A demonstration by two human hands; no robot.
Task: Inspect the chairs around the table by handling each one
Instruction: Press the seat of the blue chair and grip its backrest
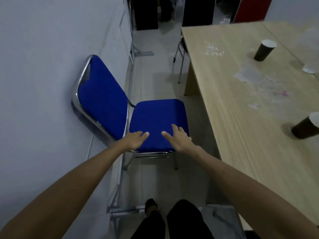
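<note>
A blue padded chair (155, 116) with a chrome frame stands between the wall on the left and the wooden table (241, 118) on the right, its backrest against the wall. My left hand (135, 140) lies flat on the near left corner of the seat, fingers together. My right hand (179, 138) rests flat on the near right part of the seat, fingers spread. Neither hand grips anything. A second chair (180, 54) shows only its metal legs at the table's far corner.
Two dark paper cups (264, 50) (305, 126) and a clear plastic cup (310, 66) stand on the table, amid white smears. A metal frame (120, 183) runs along the wall's foot. My legs and a foot show at the bottom. Tiled floor lies beyond the chair.
</note>
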